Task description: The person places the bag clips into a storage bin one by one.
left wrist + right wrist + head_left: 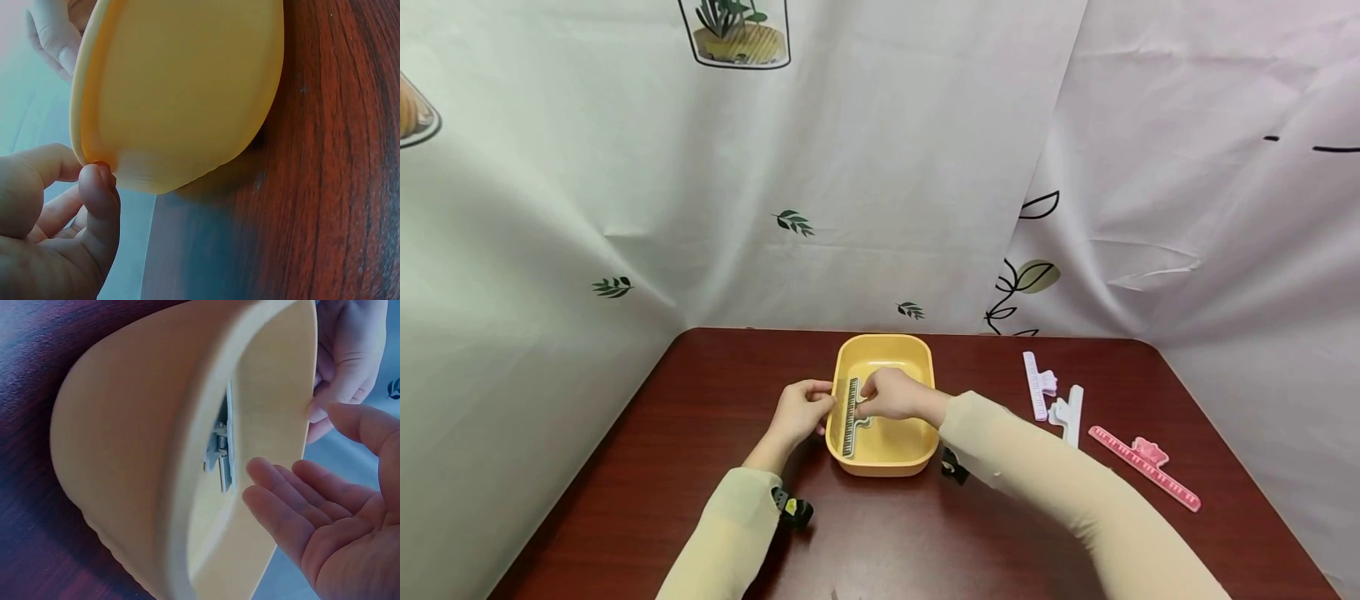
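A yellow plastic tub (882, 470) stands on the table. My left hand (796, 415) pinches its left rim between thumb and fingers, which the left wrist view shows close up at the tub wall (187, 81). Inside the tub, along its left side, lies a long clip (850, 421) with a black-and-white piano-key pattern. My right hand (897, 395) reaches over the tub above this clip. In the right wrist view its loosely extended fingers (281, 519) hold nothing, and a gap shows between them and the clip's metal spring side (222, 450).
To the right on the dark red wooden table (700, 400) lie a lilac ruler clip (1037, 387), a white clip (1070, 417) partly behind my right sleeve, and a pink ruler clip (1146, 467). A white printed curtain (880, 167) hangs behind the table and along its sides.
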The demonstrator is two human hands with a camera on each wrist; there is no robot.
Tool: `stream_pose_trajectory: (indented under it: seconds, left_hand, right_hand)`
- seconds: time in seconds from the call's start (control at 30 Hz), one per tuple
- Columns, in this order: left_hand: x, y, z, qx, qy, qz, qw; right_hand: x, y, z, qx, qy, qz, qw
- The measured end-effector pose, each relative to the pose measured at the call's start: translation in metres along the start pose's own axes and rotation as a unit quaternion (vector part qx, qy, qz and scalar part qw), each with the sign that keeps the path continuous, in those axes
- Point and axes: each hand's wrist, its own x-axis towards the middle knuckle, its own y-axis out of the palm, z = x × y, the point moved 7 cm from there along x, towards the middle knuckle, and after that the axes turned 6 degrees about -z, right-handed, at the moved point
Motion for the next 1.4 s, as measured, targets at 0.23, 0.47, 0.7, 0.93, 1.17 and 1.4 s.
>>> stream_pose_trajectory:
  seconds: [0.23, 0.47, 0.7, 0.93, 1.17, 1.4]
  left_hand:
    - [0.001, 0.000, 0.000, -0.001, 0.004, 0.002, 1.0000]
    - [0.001, -0.001, -0.001, 0.000, -0.002, -0.002, 1.0000]
    - [0.000, 0.000, -0.001, -0.006, -0.008, -0.002, 1.0000]
    - [0.000, 0.000, 0.001, -0.007, -0.011, -0.001, 0.9999]
    - [0.000, -0.001, 0.000, -0.011, -0.012, 0.002, 0.9999]
    - [0.001, 0.000, 0.000, -0.011, -0.010, 0.003, 0.9999]
  right_hand:
    - [-0.007, -0.005, -0.006, 0.015, 0.016, -0.042, 0.999]
    - [-0.014, -0.008, -0.008, 0.038, 0.012, -0.058, 0.998]
    - [-0.019, -0.009, -0.009, 0.049, 0.011, -0.064, 0.997]
    - [-0.022, -0.008, -0.009, 0.057, 0.010, -0.068, 0.996]
    - [-0.024, -0.009, -0.009, 0.064, 0.004, -0.073, 0.995]
    - [-0.029, -0.012, -0.009, 0.071, -0.012, -0.086, 0.994]
